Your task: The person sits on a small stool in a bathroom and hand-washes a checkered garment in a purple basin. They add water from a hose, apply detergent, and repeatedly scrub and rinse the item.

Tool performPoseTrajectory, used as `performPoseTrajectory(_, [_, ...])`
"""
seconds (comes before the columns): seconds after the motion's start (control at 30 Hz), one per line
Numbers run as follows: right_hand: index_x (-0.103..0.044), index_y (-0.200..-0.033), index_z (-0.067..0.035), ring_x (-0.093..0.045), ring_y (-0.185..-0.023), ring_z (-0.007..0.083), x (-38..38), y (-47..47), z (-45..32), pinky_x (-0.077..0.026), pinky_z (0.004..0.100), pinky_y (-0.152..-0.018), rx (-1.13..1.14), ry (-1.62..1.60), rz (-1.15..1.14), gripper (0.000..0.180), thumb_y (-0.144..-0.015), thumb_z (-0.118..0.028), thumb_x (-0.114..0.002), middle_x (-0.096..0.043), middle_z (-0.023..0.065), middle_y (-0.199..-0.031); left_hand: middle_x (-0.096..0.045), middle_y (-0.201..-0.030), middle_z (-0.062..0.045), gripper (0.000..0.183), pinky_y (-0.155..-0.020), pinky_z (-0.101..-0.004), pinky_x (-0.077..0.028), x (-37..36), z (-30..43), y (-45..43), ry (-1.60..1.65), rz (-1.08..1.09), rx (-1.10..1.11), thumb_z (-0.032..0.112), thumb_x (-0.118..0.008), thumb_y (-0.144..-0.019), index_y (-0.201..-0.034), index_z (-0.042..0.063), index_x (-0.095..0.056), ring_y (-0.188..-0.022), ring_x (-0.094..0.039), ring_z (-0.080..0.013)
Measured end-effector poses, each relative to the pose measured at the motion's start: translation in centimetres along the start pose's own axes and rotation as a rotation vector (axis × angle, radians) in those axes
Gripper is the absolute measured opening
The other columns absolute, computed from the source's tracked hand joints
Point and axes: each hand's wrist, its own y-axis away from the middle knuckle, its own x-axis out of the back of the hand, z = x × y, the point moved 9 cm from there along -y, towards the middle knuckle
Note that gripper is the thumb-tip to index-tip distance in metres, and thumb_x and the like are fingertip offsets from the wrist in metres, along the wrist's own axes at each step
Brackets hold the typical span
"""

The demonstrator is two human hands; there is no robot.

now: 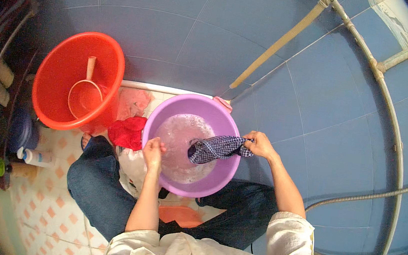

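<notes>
A purple plastic basin (235, 169) between my legs holds cloudy, sudsy water (172, 154). My right hand (261, 144) grips one end of a dark blue and white checked cloth (216, 148) at the basin's right rim. The cloth's other end hangs down over the water. Over the left rim is my left hand (154, 152), its fingers partly curled, and no cloth shows in it. Just outside the basin on that side lie a bunched red cloth (128, 132) and a white cloth (131, 166).
A red tub (55, 72) with a dipper (86, 95) inside stands at the left. Behind the basin is a tiled wall (154, 31) with a hanging hose (279, 45). A pump bottle (36, 156) lies on the tiled floor (56, 201). Metal hoses (362, 194) run along the right.
</notes>
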Motion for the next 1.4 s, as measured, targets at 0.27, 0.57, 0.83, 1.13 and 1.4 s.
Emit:
performPoseTrajectory(0.27, [-0.062,-0.097,0.000,-0.055,-0.087,0.0247,2.4,4.3,-9.5,-0.043,0.0327,-0.079,0.372,-0.241,-0.160,0.027,-0.070,-0.002,-0.056,-0.059,0.0121,-0.088,-0.058,-0.104,-0.012,0.043,-0.082,-0.0326,-0.045,-10.7,0.7,7.6,-0.713,-0.607,-0.529,0.011,-0.064,-0.074,-0.115,0.008,-0.052,-0.095,-0.056,-0.0252])
performPoseTrajectory(0.57, [-0.065,-0.081,-0.002,-0.057,-0.074,0.0310,6.8,4.2,-11.7,-0.046,0.0387,-0.068,0.362,0.328,0.004,0.031,-0.073,-0.033,-0.065,-0.058,0.0141,-0.078,-0.060,-0.079,-0.007,0.014,-0.071,-0.0306,-0.045,-10.7,-4.3,7.5,-0.616,-0.856,-0.139,0.005,-0.057,-0.079,-0.092,0.003,-0.052,-0.077,-0.057,-0.0182])
performPoseTrajectory(0.83, [-0.063,-0.082,0.001,-0.051,-0.069,0.0079,10.8,5.2,-15.5,-0.043,0.0247,-0.064,0.301,-0.522,0.196,0.024,-0.087,-0.021,-0.053,-0.059,0.0005,-0.072,-0.050,-0.101,-0.012,0.048,-0.077,-0.0311,-0.044,-9.7,-3.7,8.1,-0.759,-0.763,-0.321,0.006,-0.063,-0.072,-0.118,0.007,-0.047,-0.083,-0.054,-0.0228])
performPoseTrajectory(1.13, [-0.063,-0.089,-0.002,-0.049,-0.067,0.0066,19.3,7.5,-15.1,-0.040,0.0225,-0.061,0.337,-0.318,0.358,0.026,-0.082,-0.026,-0.061,-0.056,-0.0009,-0.070,-0.064,-0.082,-0.007,0.018,-0.071,-0.0264,-0.045,-9.3,6.2,3.0,-0.483,-0.371,-0.442,-0.003,-0.051,-0.079,-0.093,-0.002,-0.063,-0.076,-0.058,-0.0134])
performPoseTrajectory(1.4, [-0.064,-0.091,-0.003,-0.054,-0.072,0.0096,16.6,5.8,-6.4,-0.043,0.0249,-0.063,0.003,-0.206,0.007,0.033,-0.073,-0.029,-0.071,-0.062,0.0033,-0.078,-0.063,-0.089,-0.004,0.023,-0.072,-0.0232,-0.044,-10.9,16.7,0.7,-0.213,-0.293,-0.533,0.002,-0.049,-0.084,-0.103,-0.001,-0.061,-0.079,-0.055,-0.0110])
